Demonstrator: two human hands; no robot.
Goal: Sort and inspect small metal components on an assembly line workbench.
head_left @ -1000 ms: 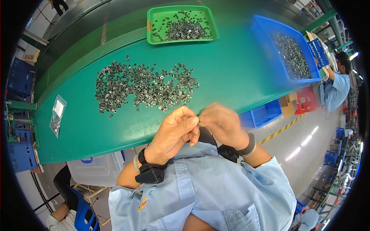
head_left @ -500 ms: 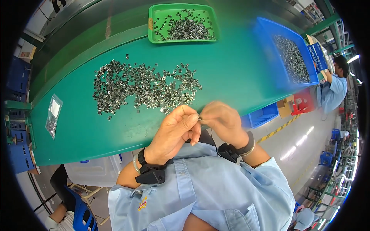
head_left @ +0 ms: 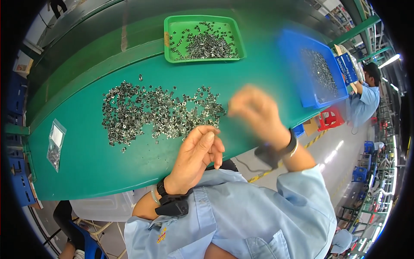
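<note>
My left hand (head_left: 195, 152) is held over the front edge of the green table (head_left: 82, 181), thumb and forefinger pressed together and the other fingers curled. Anything in that pinch is too small to make out. My right hand (head_left: 255, 110), smeared by motion, is lifted over the table to the right of the pile, its fingers bent; what it holds, if anything, does not show. Just beyond my left hand spreads a loose pile of small, shiny square metal parts (head_left: 125, 114). A green tray (head_left: 167, 49) behind the pile holds more small dark metal parts.
On the right of the table stands a blue bin (head_left: 297, 77) with many tiny metal parts. A clear plastic bag (head_left: 56, 144) lies at the left. Beyond the bin are a red stool (head_left: 330, 118) and a person in light blue (head_left: 364, 101). A translucent box (head_left: 103, 205) is below the table.
My right hand has come away from my left fingertips, where a small dark part showed, and moved up and right. My left hand keeps its pinch. The whole view has shifted slightly.
</note>
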